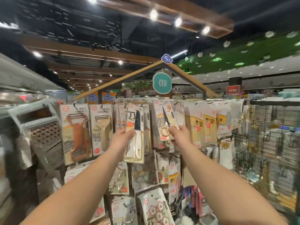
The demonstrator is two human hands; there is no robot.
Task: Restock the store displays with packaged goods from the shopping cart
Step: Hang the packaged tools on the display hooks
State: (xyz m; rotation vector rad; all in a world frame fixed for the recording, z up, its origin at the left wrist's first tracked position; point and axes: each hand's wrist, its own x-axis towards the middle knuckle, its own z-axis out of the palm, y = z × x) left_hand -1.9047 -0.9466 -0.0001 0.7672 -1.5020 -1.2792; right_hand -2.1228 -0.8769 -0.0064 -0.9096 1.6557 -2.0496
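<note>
Mid-restock at the hanging rack, the left hand (124, 137) grips a carded knife pack (134, 133) at 12 o'clock, the right hand (177, 133) pinches a scissors pack (165, 119) at 1 o'clock; next, each card's hole likely needs threading onto its peg.

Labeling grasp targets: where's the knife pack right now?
Head view, centre: knife pack held in the left hand, just left of the scissors pack.
</note>
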